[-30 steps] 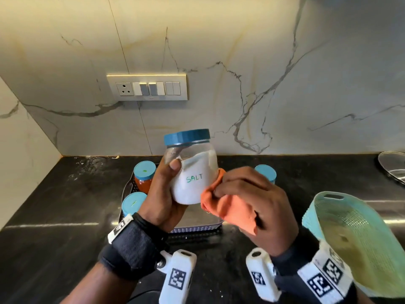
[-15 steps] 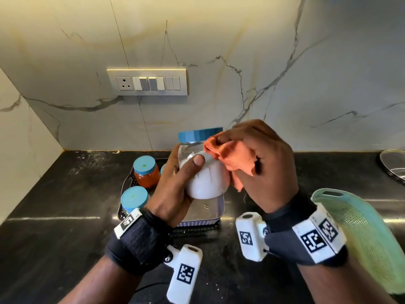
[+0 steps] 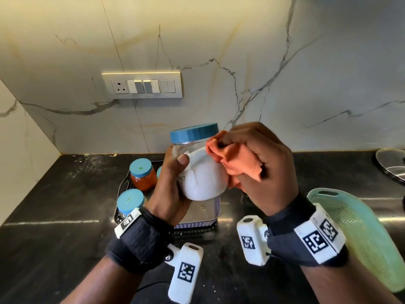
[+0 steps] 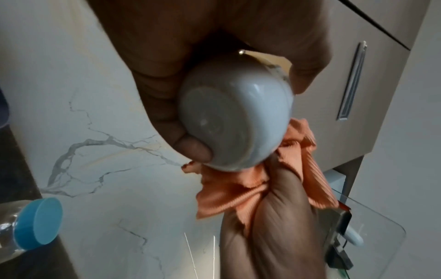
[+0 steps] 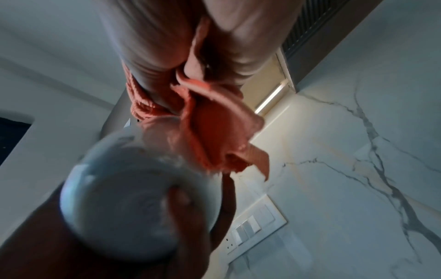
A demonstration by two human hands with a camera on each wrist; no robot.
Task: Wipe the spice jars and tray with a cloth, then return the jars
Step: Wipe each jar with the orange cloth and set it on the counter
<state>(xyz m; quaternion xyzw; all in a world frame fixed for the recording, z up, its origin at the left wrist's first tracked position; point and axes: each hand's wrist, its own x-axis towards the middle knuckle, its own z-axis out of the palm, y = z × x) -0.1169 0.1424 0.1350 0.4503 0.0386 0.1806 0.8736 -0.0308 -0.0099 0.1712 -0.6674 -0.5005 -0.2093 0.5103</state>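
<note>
The left hand (image 3: 168, 191) wraps around a salt jar (image 3: 200, 172) with a blue lid, thumb across its front, holding it tilted in the air above the tray (image 3: 213, 212). The right hand (image 3: 266, 170) clutches a bunched orange cloth (image 3: 235, 160) pressed against the jar's right shoulder. Below, the tray sits on the black table (image 3: 54, 205) and carries two blue-lidded jars: one with red contents (image 3: 142, 174), the other (image 3: 130, 201) nearer; a third seems hidden behind the left hand. A pale green basket (image 3: 359, 233) lies to the right.
</note>
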